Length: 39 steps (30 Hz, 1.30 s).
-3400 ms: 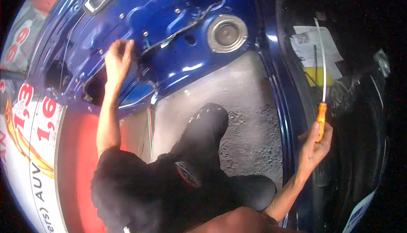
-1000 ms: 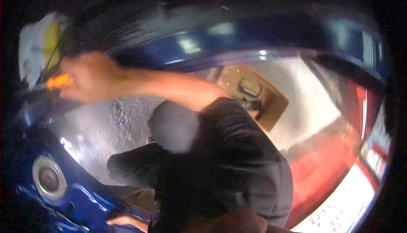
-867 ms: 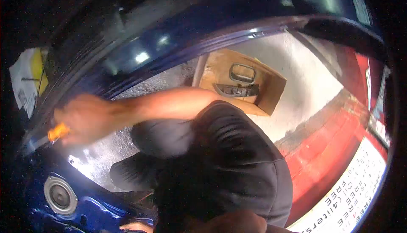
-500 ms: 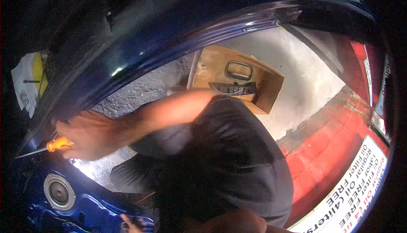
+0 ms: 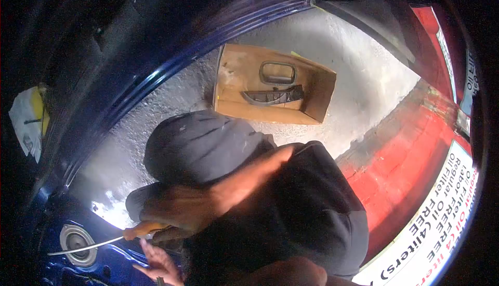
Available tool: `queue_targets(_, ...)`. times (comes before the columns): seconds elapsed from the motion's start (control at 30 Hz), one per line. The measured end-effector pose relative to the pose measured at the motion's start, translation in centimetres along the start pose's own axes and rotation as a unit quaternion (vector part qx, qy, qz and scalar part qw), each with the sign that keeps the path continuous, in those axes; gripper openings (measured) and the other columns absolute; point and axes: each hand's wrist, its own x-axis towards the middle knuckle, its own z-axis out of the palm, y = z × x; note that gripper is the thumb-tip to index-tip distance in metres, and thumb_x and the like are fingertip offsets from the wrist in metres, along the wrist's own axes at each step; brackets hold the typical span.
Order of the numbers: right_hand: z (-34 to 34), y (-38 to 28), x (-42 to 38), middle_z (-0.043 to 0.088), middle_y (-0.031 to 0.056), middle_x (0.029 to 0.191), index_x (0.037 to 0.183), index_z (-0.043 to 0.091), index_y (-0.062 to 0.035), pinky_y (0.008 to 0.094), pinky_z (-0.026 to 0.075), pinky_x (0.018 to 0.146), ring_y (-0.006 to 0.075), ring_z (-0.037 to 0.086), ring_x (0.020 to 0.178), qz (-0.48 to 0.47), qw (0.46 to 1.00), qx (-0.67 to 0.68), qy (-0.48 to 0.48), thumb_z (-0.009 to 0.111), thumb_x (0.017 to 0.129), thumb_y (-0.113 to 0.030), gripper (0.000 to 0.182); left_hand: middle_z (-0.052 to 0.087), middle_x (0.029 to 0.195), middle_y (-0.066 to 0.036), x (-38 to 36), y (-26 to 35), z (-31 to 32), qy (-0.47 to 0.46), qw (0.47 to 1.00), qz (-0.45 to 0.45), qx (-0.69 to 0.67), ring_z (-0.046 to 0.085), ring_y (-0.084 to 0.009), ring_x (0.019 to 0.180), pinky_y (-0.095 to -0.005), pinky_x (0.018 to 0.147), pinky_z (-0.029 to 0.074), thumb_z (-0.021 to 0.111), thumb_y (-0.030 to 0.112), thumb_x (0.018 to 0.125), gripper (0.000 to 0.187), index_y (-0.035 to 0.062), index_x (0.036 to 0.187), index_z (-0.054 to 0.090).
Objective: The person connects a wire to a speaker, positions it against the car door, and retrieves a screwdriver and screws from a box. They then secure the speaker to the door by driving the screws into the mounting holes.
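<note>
- Orange-handled screwdriver (image 5: 143, 229): your right hand (image 5: 179, 212) wraps it, shaft aimed toward the door speaker (image 5: 78, 238).
- Your left hand (image 5: 158, 263): fingers spread, holding nothing, steadying beneath the blue door (image 5: 62, 273).

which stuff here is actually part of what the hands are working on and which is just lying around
In use:
right hand, gripping the orange-handled screwdriver
left hand, open just below it
blue car door with its round speaker, beside the screwdriver shaft

Lying about:
tan door trim panel on the concrete floor
papers inside the car
red and white signboard
</note>
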Motion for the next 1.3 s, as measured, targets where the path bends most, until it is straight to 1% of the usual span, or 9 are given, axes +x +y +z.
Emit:
queue_targets(0.2, -1.2, 0.3, -1.6, 0.059, 0.0173, 0.098, 0.109, 0.053, -0.0029, 0.0452, 0.05, 0.071, 0.0376, 0.061, 0.089, 0.003, 0.998, 0.002, -0.07, 0.063, 0.09, -0.026, 0.032, 0.047, 0.139, -0.025, 7.2, -4.4, 20.8, -0.063, 0.94, 0.296, 0.16, 0.048, -0.0314, 0.129, -0.0466, 0.116, 0.033, 0.043, 0.051, 0.1, 0.076, -0.0018, 0.151, 0.021)
queue_targets(0.27, -2.2, 0.2, -1.9, 0.061, 0.0163, 0.097, 0.108, 0.055, -0.0031, 0.0456, 0.051, 0.071, 0.0375, 0.062, 0.087, -0.052, 0.995, -0.055, -0.06, 0.061, 0.09, -0.025, 0.029, 0.051, 0.099, -0.014, 8.3, -5.9, 21.5, 0.055, 0.841, 0.386, 0.374, 0.052, -0.0185, 0.086, -0.0333, 0.083, 0.046, 0.039, 0.041, 0.104, 0.057, -0.0021, 0.14, 0.032)
queue_targets(0.37, -6.5, 0.8, -4.1, 0.062, 0.0165, 0.091, 0.096, 0.061, -0.0028, 0.0467, 0.05, 0.073, 0.0377, 0.061, 0.086, -0.059, 0.985, -0.164, -0.001, 0.06, 0.086, -0.022, 0.022, 0.029, 0.064, 0.002, 11.2, -3.5, 19.8, -0.016, 0.957, 0.279, 0.072, 0.023, -0.0073, 0.053, -0.0224, 0.042, 0.021, 0.038, 0.026, 0.107, 0.024, 0.0094, 0.092, 0.045)
queue_targets(0.5, -20.1, 5.7, -13.6, 0.066, 0.0156, 0.084, 0.095, 0.07, -0.0091, 0.0499, 0.051, 0.068, 0.0376, 0.063, 0.075, 0.162, 0.77, -0.577, 0.219, 0.061, 0.083, -0.017, 0.017, 0.028, 0.061, 0.002, 13.1, -1.5, 16.7, -0.024, 0.959, 0.258, 0.114, 0.024, -0.0073, 0.051, -0.0219, 0.04, 0.02, 0.039, 0.028, 0.107, 0.029, 0.0124, 0.083, 0.041)
queue_targets(0.53, -23.3, 8.2, -19.1, 0.067, 0.0187, 0.089, 0.099, 0.069, -0.0078, 0.0498, 0.051, 0.067, 0.0394, 0.065, 0.077, 0.439, 0.716, -0.529, 0.122, 0.061, 0.084, -0.017, 0.02, 0.028, 0.062, 0.002, 13.5, -1.4, 16.4, 0.006, 0.955, 0.271, 0.121, 0.024, -0.0075, 0.051, -0.0219, 0.04, 0.02, 0.039, 0.028, 0.107, 0.029, 0.0124, 0.083, 0.041)
queue_targets(0.83, -28.1, 23.0, -36.7, 0.069, 0.0217, 0.105, 0.109, 0.068, -0.0056, 0.0462, 0.051, 0.082, 0.0401, 0.065, 0.098, 0.606, 0.628, -0.455, 0.176, 0.055, 0.091, -0.025, 0.029, 0.029, 0.066, 0.004, 15.0, -3.2, 17.9, 0.13, 0.954, 0.23, 0.139, 0.025, -0.0066, 0.055, -0.0212, 0.045, 0.021, 0.045, 0.034, 0.105, 0.035, 0.0152, 0.077, 0.037)
queue_targets(1.03, -26.6, 12.9, -27.5, 0.071, 0.0145, 0.104, 0.106, 0.068, -0.0022, 0.0399, 0.053, 0.083, 0.0287, 0.068, 0.095, 0.489, 0.752, -0.161, 0.412, 0.057, 0.096, -0.017, 0.021, 0.038, 0.071, 0.001, 15.1, -3.5, 18.7, 0.214, 0.942, 0.216, 0.139, 0.034, -0.0097, 0.058, -0.0238, 0.048, 0.03, 0.047, 0.037, 0.104, 0.031, 0.014, 0.083, 0.042)
queue_targets(1.13, -26.2, 11.2, -25.1, 0.068, 0.0138, 0.091, 0.106, 0.061, -0.0013, 0.0365, 0.059, 0.08, 0.0247, 0.068, 0.081, 0.383, 0.769, 0.137, 0.493, 0.057, 0.098, -0.009, 0.013, 0.044, 0.075, 0.0, 16.5, -1.7, 12.8, -0.065, 0.977, 0.151, 0.14, 0.04, -0.0113, 0.063, -0.0234, 0.052, 0.035, 0.047, 0.038, 0.104, 0.03, 0.0131, 0.086, 0.046)
queue_targets(1.3, -24.7, 7.9, -20.1, 0.066, 0.0177, 0.098, 0.109, 0.056, -0.001, 0.0428, 0.06, 0.083, 0.0299, 0.068, 0.094, 0.242, 0.807, 0.297, 0.449, 0.059, 0.097, -0.011, 0.016, 0.051, 0.085, -0.003, 16.3, -2.9, 16.4, 0.192, 0.938, 0.214, 0.192, 0.05, -0.0147, 0.076, -0.0274, 0.064, 0.045, 0.048, 0.04, 0.103, 0.03, 0.0113, 0.096, 0.051)
